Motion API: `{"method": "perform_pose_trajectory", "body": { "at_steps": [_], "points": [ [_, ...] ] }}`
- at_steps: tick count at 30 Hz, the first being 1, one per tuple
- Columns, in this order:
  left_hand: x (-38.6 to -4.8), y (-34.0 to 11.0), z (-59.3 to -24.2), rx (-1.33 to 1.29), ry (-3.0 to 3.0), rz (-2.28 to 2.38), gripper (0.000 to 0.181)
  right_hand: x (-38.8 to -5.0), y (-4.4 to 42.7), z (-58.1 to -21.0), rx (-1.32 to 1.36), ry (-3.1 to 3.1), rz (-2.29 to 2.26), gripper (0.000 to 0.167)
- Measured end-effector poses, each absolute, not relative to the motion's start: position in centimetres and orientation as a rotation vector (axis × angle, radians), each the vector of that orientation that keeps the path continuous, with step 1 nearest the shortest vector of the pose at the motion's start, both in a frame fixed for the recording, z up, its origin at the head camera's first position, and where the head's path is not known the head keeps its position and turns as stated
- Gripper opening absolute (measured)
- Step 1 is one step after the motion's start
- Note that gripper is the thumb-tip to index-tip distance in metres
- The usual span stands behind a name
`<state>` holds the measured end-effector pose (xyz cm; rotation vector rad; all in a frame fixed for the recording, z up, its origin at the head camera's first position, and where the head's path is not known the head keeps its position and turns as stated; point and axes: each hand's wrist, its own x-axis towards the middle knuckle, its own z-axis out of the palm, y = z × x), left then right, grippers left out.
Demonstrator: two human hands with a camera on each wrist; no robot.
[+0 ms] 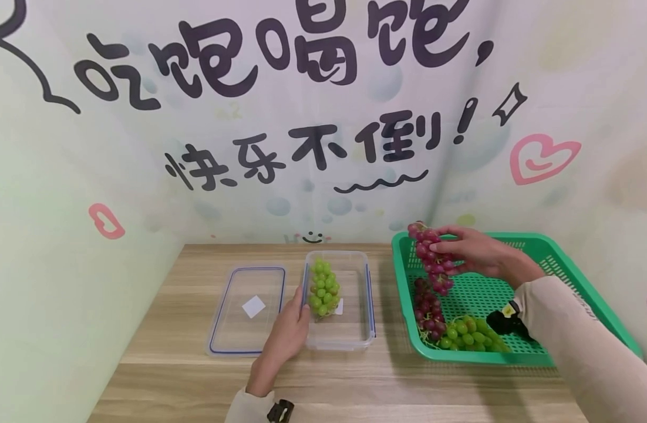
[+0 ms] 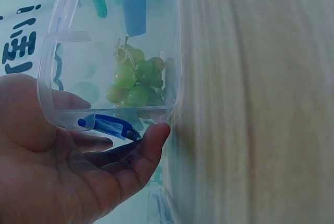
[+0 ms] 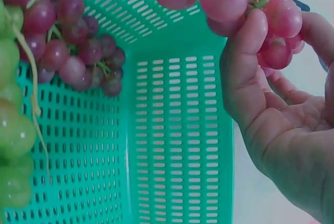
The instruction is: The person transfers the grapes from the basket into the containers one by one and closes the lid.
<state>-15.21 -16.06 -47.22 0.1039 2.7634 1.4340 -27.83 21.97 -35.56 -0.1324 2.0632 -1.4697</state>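
A strip of table [image 1: 385, 376] separates one clear container [image 1: 336, 345], which the left hand [image 1: 287, 330] grips at its left side beside one green bunch [image 1: 324, 289] with room rightward, from one green basket [image 1: 471, 356] holding one lower red bunch [image 1: 429, 311] and green grapes [image 1: 468, 336], the right hand [image 1: 477, 251] grasping one upper red bunch [image 1: 426, 249] over its left part.

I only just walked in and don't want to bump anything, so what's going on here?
A person's right hand holds up a bunch of round red grapes at a green perforated plastic basket, where another red bunch and some green grapes lie. Their left hand holds the left side of a clear rectangular plastic container with a bunch of round green grapes in it. The clear, blue-edged rectangular lid lies apart on the wood-grain table.
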Motion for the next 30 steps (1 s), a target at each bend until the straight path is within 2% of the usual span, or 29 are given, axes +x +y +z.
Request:
{"method": "perform_pose_trajectory", "body": {
  "at_steps": [15,23,30],
  "points": [
    [-15.2,-16.0,-47.1,0.112,2.771,1.442,0.055,-27.3,17.9,-34.7,-0.101,2.032,-1.548,0.068],
    [-15.3,-16.1,-47.1,0.116,2.773,1.443,0.055,-26.9,15.4,-35.0,-0.075,2.025,-1.584,0.061],
    [-15.2,-16.1,-47.1,0.125,2.764,1.448,0.054,-26.5,13.2,-36.0,-0.044,1.995,-1.629,0.061]
  ]
}}
